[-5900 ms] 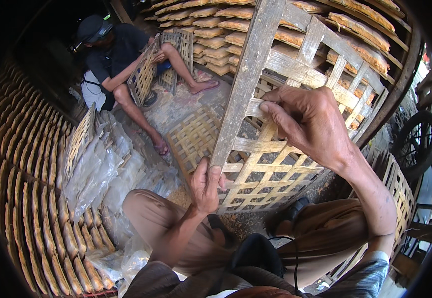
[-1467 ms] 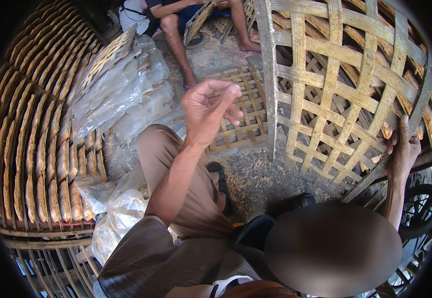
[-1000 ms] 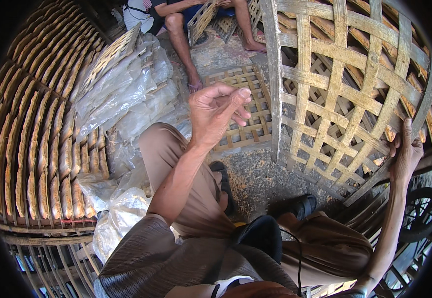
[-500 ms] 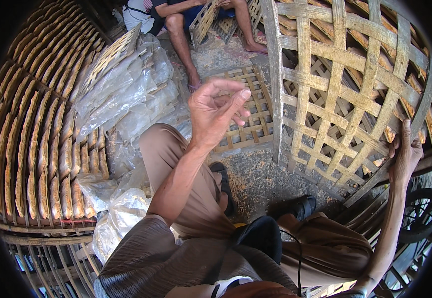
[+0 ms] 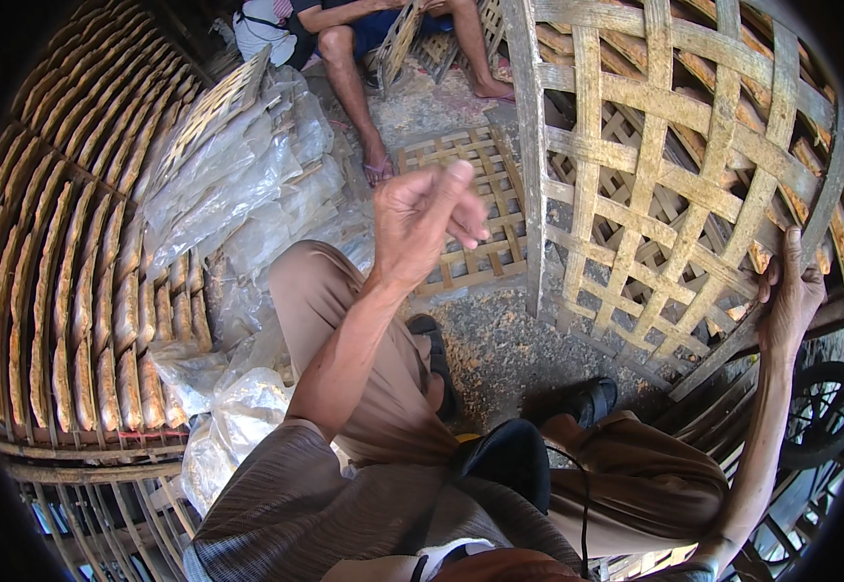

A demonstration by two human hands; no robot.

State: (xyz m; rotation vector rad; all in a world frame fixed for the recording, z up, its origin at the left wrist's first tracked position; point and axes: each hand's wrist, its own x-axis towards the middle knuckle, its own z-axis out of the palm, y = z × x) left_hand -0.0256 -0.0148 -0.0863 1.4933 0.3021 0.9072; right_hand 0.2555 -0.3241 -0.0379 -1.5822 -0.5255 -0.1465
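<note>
A large woven bamboo lattice panel (image 5: 674, 184) stands upright in front of me, tilted on the ground. My right hand (image 5: 788, 296) grips its right edge. My left hand (image 5: 427, 218) is raised in the air left of the panel, fingers loosely curled, holding nothing I can see. A smaller bamboo lattice mat (image 5: 465, 209) lies flat on the ground behind that hand. I am seated, my knees and sandalled feet below.
Stacked bamboo racks loaded with brown slabs (image 5: 73, 291) curve along the left. Crumpled clear plastic sheets (image 5: 247, 204) lie beside them. Another person (image 5: 364, 39) sits at the top, handling a lattice. A wheel (image 5: 824, 412) stands at the lower right.
Earlier my right hand held the panel near its top and my left hand its lower part; now the left hand is free and raised, the right hand at the panel's right edge.
</note>
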